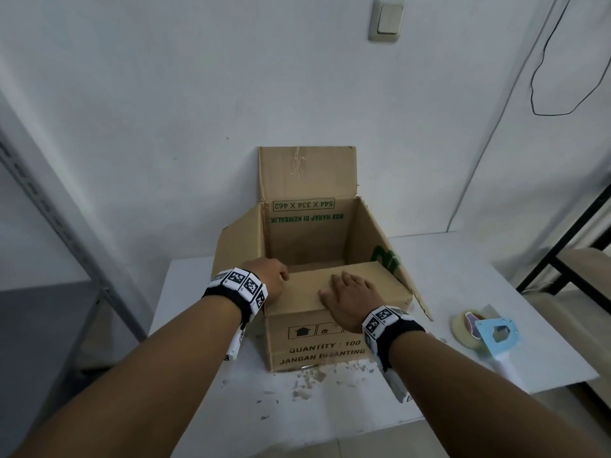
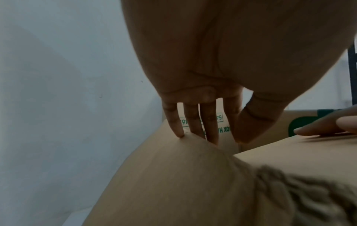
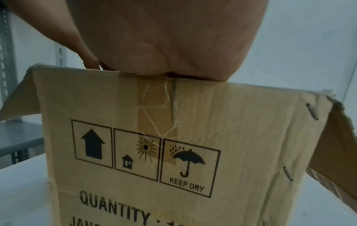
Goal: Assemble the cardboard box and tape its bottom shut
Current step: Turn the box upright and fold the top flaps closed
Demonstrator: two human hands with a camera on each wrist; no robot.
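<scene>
A brown cardboard box (image 1: 317, 342) stands on a white table (image 1: 446, 276), close to the white wall, with its open side facing up. Its long way runs from the person toward the wall, and its short printed side faces the person. The words "QUANTITY : 100" and the little arrow, sun and umbrella signs on that side read the right way up. An old strip of brown tape (image 3: 156, 107) runs down that side from the top edge. The near flap (image 1: 330, 287) is folded down flat over the opening. The right hand (image 1: 350, 300) lies flat on this flap with its fingers straight and spread, pressing on it. The far flap (image 1: 307, 173) stands straight up against the wall. The left flap (image 1: 241, 246) leans outward, and the right flap (image 1: 396, 259) hangs out and down to the right. The left hand (image 1: 272, 276) is at the left end of the near flap, next to the left flap. In the left wrist view its fingers (image 2: 208, 122) point down, fairly straight, with the tips touching the top edge of the left flap, and they are not closed round anything. On the table to the right of the box, well apart from it, lies a tape dispenser (image 1: 496, 338) with a roll of tape (image 1: 466, 325) in it. Small bits of torn card (image 1: 314, 378) lie on the table in front of the box. A light switch (image 1: 386, 19) is on the wall above.
</scene>
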